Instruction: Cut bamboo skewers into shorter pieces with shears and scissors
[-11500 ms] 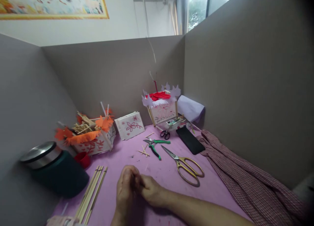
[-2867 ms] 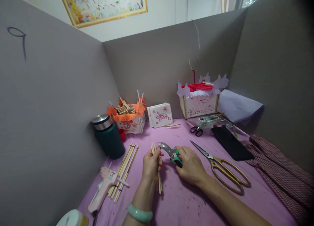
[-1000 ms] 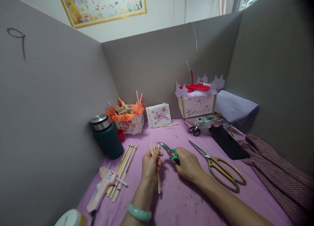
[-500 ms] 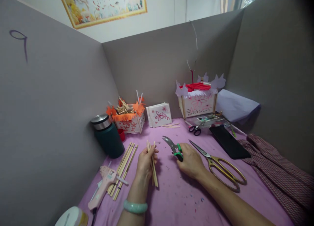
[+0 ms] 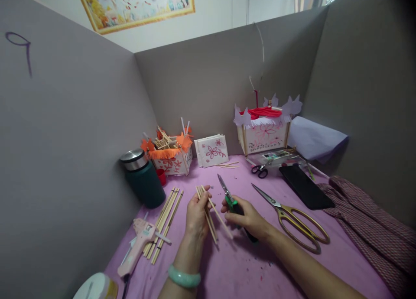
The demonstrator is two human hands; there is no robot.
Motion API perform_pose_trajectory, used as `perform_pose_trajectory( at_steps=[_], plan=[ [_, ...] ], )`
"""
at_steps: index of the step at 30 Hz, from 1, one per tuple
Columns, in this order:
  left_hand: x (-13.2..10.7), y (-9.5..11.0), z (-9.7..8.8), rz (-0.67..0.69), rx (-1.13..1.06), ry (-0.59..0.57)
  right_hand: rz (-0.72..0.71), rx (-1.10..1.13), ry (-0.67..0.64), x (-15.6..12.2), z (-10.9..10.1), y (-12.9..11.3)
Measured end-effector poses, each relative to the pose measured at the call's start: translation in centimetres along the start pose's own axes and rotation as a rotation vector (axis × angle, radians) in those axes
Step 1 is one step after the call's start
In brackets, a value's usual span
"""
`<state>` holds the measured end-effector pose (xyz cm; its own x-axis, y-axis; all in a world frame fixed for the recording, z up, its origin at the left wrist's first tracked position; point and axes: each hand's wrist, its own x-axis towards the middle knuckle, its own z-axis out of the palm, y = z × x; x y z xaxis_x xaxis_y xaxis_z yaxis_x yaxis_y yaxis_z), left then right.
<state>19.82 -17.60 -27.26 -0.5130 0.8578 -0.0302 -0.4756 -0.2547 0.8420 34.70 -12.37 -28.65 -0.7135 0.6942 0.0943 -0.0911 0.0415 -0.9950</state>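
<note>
Thin wooden sticks are pinched near their upper ends by my left hand, which wears a pale green bangle; one stick slants apart from the others, to the right. My right hand is closed round green-and-black pruning shears, their blades pointing away from me and up. The shears are just right of the sticks. Large gold-handled scissors lie on the purple cloth to the right of my right hand. Left of my left hand lie bundled sticks with dark bands, partly under a pink glue gun.
At the back stand an orange-fringed box of sticks, white flower-drawn cards and a box with red cord. A dark green flask stands left. Small scissors, a black phone and checked fabric lie right. Grey panels surround the table.
One stick in my left hand has swung out to the right. My right hand has turned the shears, so the blades now point more upward and look narrower.
</note>
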Motion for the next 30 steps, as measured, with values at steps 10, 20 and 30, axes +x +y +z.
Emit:
perform_pose_trajectory(
  at_steps=[10,20,30],
  plan=[
    [0.3,0.3,-0.1,0.072,-0.159,0.022,0.074,0.113,0.159,-0.1,-0.5,-1.1],
    [-0.4,0.4,0.2,0.111,-0.027,-0.148,-0.025,0.61,0.347,0.9,-2.6,-0.5],
    [-0.6,1.6,-0.6,-0.425,0.195,-0.473,0.113,0.508,-0.013,-0.3,-3.9,-1.7]
  ],
)
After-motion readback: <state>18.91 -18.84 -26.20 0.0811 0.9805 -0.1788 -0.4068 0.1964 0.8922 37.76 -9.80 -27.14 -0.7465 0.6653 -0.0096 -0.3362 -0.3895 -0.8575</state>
